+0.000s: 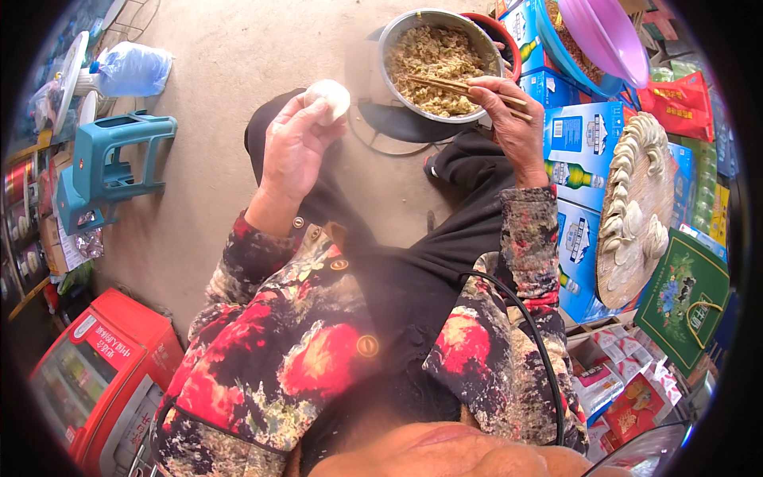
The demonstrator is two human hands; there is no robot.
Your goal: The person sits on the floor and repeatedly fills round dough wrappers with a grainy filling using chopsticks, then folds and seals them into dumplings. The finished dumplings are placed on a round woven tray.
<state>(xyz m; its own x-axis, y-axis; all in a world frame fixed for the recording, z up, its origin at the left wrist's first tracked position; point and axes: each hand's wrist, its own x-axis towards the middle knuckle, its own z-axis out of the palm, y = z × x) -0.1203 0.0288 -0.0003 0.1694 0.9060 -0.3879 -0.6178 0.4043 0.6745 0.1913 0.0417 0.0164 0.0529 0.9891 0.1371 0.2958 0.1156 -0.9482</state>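
Note:
My left hand (288,155) is raised left of the bowl, its fingers closed around a round white dumpling wrapper (331,97). Between the fingers of my right hand (513,131) is a pair of wooden chopsticks (442,83), tips pointing left over the filling. A metal bowl (386,73) of chopped, brownish-green filling (433,54) sits in front of me on a dark round support. To my right, a round wooden board (610,274) carries folded dumplings (622,155) along its far and left edge. Flat wrappers (633,222) lie overlapped near its middle.
Blue cartons (579,131) stand under and beside the board. Beyond them are a pink basin (608,40), a blue basin (548,36) and a red bag (679,106). On the left are teal stools (119,131) and a red display cooler (155,342). Behind the bowl is a red basin (509,40).

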